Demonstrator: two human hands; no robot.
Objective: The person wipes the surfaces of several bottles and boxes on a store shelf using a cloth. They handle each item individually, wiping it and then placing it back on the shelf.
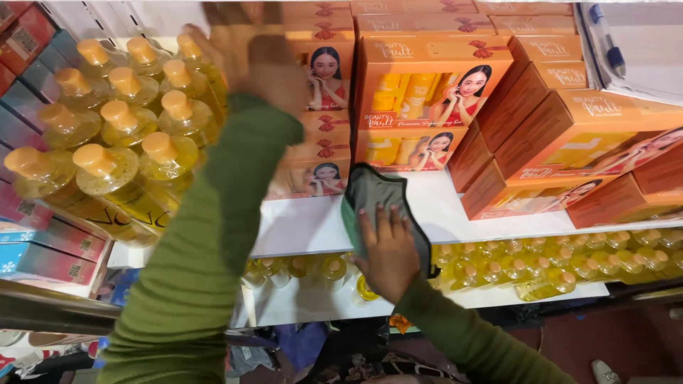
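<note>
Single head-worn view, looking steeply down, close over white shelf [306, 227], facing stacked orange boxes [427, 92]

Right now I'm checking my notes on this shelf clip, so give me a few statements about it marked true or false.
1. The right hand presses a dark cloth on the white shelf. True.
2. The left hand holds a bottle up off the shelf. False: it reaches up among the orange boxes, blurred, and no bottle shows in it.
3. Yellow bottles stand left of the boxes. True.
4. The sleeves are red. False: they are green.
5. The lower shelf holds only boxes. False: small yellow bottles fill it.
</note>
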